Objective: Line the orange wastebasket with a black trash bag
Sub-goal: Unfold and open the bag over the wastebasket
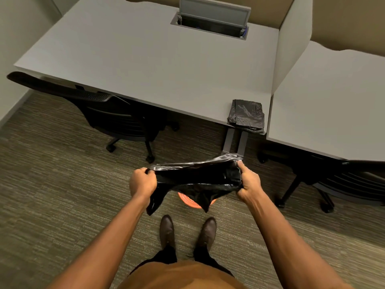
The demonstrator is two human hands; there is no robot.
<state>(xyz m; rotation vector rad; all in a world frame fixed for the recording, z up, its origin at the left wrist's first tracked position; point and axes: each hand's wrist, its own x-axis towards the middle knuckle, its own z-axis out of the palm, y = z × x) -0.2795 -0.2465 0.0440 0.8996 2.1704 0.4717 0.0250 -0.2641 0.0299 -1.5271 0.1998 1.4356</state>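
Note:
A black trash bag (195, 178) hangs stretched between my two hands, its mouth pulled open toward me. My left hand (142, 181) grips the bag's left rim and my right hand (249, 181) grips its right rim. The bag's lower part droops over the orange wastebasket (188, 202), which stands on the carpet just ahead of my shoes. Only a sliver of the basket's orange rim shows beneath the bag.
A grey desk (145, 65) spans the back, with folded black bags (246, 115) at its near right corner. A black office chair (116, 119) is tucked in at left, another chair (333, 180) at right under a second desk (333, 101). Desk legs (235, 142) stand behind the bag.

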